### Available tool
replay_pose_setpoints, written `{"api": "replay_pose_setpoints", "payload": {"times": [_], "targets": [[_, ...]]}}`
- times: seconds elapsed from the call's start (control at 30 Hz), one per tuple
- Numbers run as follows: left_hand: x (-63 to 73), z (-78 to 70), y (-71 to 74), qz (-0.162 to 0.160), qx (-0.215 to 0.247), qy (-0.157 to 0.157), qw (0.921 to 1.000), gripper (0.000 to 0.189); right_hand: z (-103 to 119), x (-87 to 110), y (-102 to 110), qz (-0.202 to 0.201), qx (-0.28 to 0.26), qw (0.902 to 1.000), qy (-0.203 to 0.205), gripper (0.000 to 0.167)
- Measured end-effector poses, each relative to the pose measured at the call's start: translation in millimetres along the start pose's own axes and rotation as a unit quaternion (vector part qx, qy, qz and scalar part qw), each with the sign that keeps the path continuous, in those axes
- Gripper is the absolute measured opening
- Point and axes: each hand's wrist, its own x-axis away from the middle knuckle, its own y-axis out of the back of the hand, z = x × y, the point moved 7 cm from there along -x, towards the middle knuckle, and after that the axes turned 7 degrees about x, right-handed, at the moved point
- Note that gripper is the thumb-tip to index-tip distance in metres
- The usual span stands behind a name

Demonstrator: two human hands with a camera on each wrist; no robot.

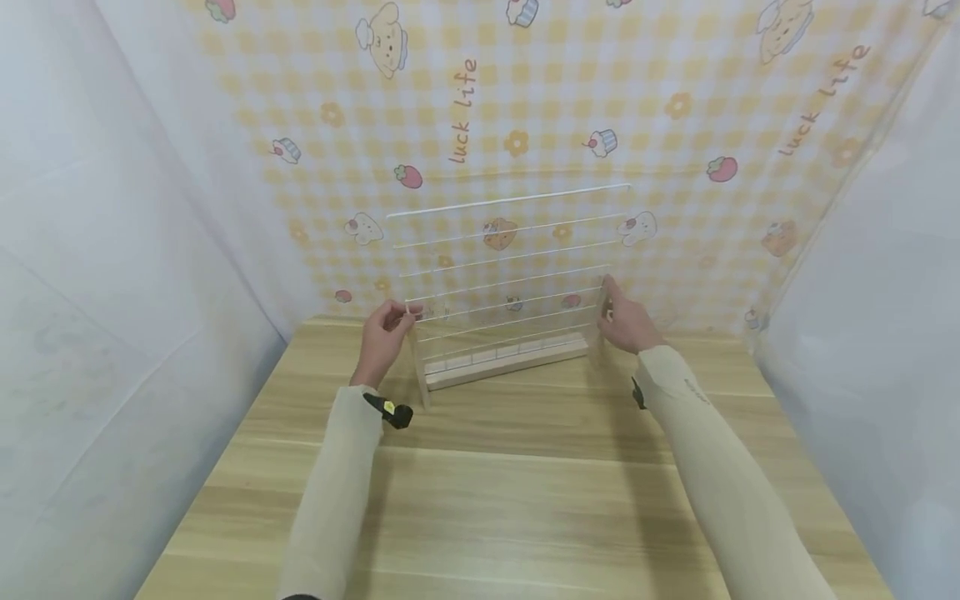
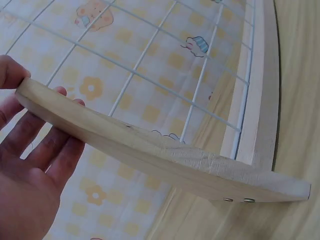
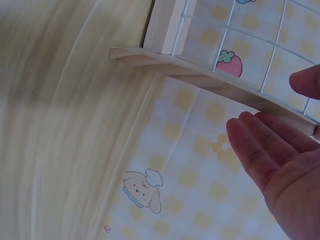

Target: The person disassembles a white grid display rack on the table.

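Observation:
A rack with a white wire grid, two wooden side pieces and a wooden bar along its base stands on the table against the backdrop. My left hand grips the upper end of the left side piece, thumb on one side and fingers on the other. At the opposite end, my right hand holds the top of the right side piece. In the right wrist view its thumb is on the grid side and its fingers lie along the outer face; the index finger is partly cut off.
The wood-grain table stretches in front of the rack. Behind it hangs a yellow checked cloth with cartoon prints. White sheets enclose the left and right sides.

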Motion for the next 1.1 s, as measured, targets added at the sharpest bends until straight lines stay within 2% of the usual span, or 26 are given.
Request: {"api": "replay_pose_setpoints", "payload": {"times": [0.1,0.2,0.23,0.37,0.5,0.57,0.67,0.77,0.83,0.97,1.1], "targets": [[13.7,-0.1,1.1,0.007,-0.014,0.004,0.9999,0.023,4,-2.9,0,0.000,0.000,1.0000,0.007,0.078],[28.4,-0.3,1.5,0.002,-0.026,-0.003,0.9997,0.028,7,-5.6,-1,0.002,-0.007,0.9999,0.007,0.078],[34.9,-4.4,0.7,0.001,-0.031,-0.003,0.9995,0.028,8,-6.2,-1,0.004,-0.010,0.9999,0.007,0.078],[49.9,-2.4,-0.2,-0.015,-0.039,-0.017,0.9990,0.029,11,-8.3,-3,0.006,-0.013,0.9998,0.009,0.079],[57.9,5.6,-1.8,-0.041,-0.030,-0.026,0.9984,0.028,14,-6.5,-8,-0.004,-0.027,0.9996,0.005,0.082],[63.1,4.6,-3.1,-0.057,-0.027,-0.037,0.9973,0.026,17,-4.2,-9,-0.023,-0.037,0.9990,-0.005,0.084],[69.5,1.8,-4.0,-0.077,-0.023,-0.049,0.9955,0.024,29,-2.5,-7,-0.076,-0.060,0.9953,-0.010,0.087],[73.4,0.9,-3.6,-0.092,-0.011,-0.049,0.9945,0.025,50,-1.8,-4,-0.139,-0.113,0.9837,0.010,0.089],[74.7,2.0,-2.5,-0.099,-0.001,-0.045,0.9941,0.026,65,-1.0,-5,-0.165,-0.150,0.9743,0.032,0.093],[74.9,3.0,-2.1,-0.099,0.017,-0.040,0.9941,0.029,88,-0.7,-11,-0.202,-0.178,0.9609,0.066,0.097],[73.7,4.2,-3.2,-0.099,0.021,-0.043,0.9939,0.030,99,-0.2,-24,-0.205,-0.156,0.9644,0.059,0.102]]}}
